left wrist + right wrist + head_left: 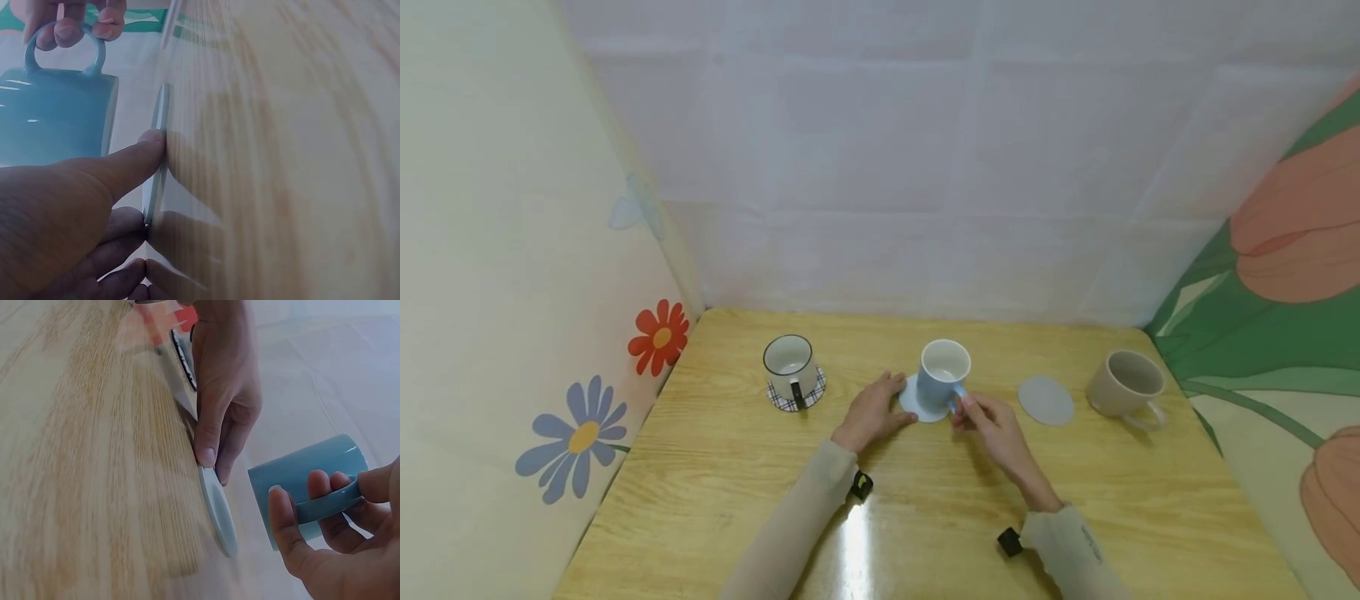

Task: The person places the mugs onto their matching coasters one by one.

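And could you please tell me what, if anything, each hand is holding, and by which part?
The right hand holds the blue mug by its handle; the left hand holds the light-blue coaster by its edge.

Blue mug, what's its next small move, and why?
Probably lower the blue mug onto the blue coaster: the wrist views show a gap between them, the right grip has the handle, and the left grip holds the coaster.
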`<state>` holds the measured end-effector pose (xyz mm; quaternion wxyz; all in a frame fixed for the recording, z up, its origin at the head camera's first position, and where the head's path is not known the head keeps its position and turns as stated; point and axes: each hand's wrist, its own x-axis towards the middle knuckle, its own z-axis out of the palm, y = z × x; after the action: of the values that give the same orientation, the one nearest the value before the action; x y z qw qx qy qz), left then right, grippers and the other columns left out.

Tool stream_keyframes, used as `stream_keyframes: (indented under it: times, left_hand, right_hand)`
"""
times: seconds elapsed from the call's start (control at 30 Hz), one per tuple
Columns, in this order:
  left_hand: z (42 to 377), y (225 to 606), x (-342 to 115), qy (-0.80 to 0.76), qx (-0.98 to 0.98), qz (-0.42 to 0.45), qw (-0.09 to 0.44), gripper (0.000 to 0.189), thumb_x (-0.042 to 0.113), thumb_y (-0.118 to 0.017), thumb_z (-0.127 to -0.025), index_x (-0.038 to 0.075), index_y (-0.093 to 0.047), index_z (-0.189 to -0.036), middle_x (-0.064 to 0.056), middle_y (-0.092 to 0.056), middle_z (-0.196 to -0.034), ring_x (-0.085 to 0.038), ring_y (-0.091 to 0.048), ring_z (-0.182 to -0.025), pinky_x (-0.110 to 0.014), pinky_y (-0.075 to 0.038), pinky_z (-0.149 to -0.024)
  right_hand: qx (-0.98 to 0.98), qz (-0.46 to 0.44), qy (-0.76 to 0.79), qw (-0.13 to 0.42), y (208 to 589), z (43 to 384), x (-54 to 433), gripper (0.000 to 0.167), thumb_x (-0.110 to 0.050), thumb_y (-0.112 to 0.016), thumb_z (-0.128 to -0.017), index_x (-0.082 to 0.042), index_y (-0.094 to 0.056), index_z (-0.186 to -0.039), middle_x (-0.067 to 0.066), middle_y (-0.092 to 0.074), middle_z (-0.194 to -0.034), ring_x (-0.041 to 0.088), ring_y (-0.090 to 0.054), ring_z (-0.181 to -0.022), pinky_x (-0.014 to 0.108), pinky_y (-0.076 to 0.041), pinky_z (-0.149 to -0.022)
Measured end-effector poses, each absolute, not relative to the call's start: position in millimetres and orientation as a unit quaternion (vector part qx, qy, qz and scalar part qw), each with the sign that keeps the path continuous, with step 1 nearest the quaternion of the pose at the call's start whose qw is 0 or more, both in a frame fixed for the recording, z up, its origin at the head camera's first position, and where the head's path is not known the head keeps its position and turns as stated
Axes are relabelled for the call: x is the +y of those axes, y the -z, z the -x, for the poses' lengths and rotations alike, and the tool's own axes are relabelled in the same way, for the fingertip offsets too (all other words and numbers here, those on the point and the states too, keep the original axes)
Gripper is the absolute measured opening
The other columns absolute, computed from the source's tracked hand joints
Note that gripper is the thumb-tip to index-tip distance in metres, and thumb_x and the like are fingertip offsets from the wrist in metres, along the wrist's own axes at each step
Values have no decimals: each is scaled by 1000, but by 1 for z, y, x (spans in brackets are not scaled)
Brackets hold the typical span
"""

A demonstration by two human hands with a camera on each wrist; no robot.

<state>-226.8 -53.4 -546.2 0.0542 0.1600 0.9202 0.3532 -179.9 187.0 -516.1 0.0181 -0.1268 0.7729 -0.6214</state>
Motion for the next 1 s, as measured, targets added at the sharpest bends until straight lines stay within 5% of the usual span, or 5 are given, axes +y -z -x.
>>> stream_keyframes:
  times: [0.4,0.73,1.0]
  left_hand:
    - [228,547,-53,-350,922,-156,61,72,32,-86,-91,9,-57,-153,-10,-45,-167,-39,-35,-159,-62,-31,-128]
    - [227,548,-55,-359,918,-159,56,72,31,-86,-91,8,-57,-153,-11,-46,-166,-40,-36,-159,-64,-32,-127]
    - [227,553,-55,-361,918,-156,50,74,32,-86,-91,9,-56,-154,-9,-46,-166,-39,-36,-159,-64,-33,-127]
  right_hand:
    - [775,114,621,25,517,182,183,39,-14,-46,-116,21,-62,-105,40,-67,-104,36,-74,-92,50,-66,-88]
    - [770,118,627,23,519,183,181,39,-13,-46,-115,20,-63,-104,39,-68,-102,28,-74,-89,38,-67,-85]
    - [765,122,632,23,519,183,181,39,-13,-46,-115,20,-63,-105,39,-68,-102,32,-74,-90,43,-67,-86]
